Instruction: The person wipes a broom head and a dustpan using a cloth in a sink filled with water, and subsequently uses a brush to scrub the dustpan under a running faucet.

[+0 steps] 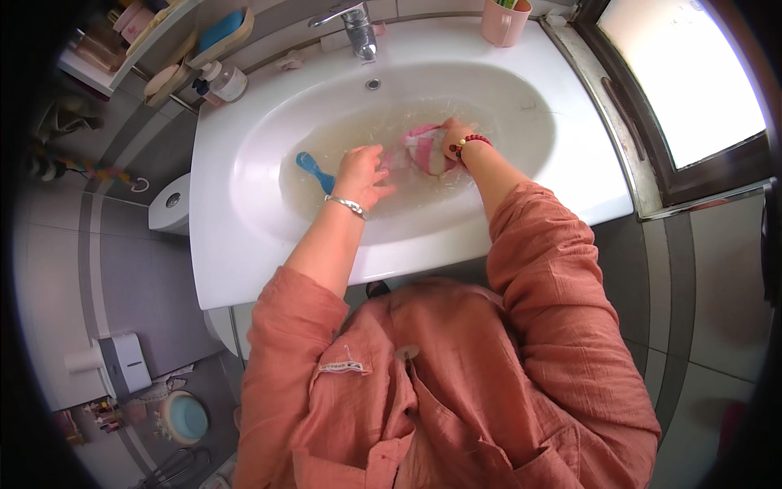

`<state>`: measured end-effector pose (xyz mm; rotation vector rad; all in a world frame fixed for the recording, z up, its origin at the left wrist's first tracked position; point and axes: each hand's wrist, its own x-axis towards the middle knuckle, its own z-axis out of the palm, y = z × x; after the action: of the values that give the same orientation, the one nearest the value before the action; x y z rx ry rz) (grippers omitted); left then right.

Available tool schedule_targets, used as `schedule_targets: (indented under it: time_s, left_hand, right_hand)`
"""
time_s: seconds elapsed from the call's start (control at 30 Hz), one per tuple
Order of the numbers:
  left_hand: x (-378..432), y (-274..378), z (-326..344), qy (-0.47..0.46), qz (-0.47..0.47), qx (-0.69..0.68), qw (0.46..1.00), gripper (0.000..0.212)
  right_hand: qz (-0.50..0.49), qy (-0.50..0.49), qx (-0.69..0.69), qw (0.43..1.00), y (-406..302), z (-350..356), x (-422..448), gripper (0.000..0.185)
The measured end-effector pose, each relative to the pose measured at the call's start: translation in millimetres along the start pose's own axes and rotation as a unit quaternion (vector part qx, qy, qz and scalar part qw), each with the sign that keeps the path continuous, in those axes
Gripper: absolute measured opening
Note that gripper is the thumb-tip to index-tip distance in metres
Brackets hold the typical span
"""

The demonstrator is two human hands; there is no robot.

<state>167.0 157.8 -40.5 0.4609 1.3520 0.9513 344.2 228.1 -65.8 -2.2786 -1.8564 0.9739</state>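
A white washbasin (263,134) holds cloudy water. My right hand (457,142), with a red bead bracelet at the wrist, grips the right edge of a wet pink and white striped cloth item (431,150). Just left of it, my left hand (362,177), wearing a silver bracelet, has its fingers spread at the water and holds nothing. A blue brush or similar handled tool (316,172) lies partly in the water to the left of my left hand; its lower end is hidden.
A chrome faucet (359,33) stands at the basin's back. Pump bottles (227,82) are at the back left, below soap dishes (235,38). A pink cup (504,24) stands at the back right, near a window frame (663,165). A toilet (171,205) is left.
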Motion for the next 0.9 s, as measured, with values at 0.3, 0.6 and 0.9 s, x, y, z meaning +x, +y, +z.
schedule_targets:
  time_s: [0.3,0.6,0.9]
  left_hand:
    - [39.8,-16.6,-17.3,-0.234,0.075,-0.249,0.937,0.036]
    - [14.9,-5.3,19.2,-0.005,0.061,-0.074,0.995,0.025]
    - [-17.5,6.9,7.9,-0.040,0.044,0.003,0.998,0.036]
  right_hand:
    - [-0.369,0.027,0.181,0.911,-94.6,8.9,-101.3,0.027]
    - [-0.260,0.126,0.185,0.939,-63.5,23.8,-50.3,0.035]
    - [-0.042,0.118,0.006,0.992,15.8,17.8,29.4,0.037]
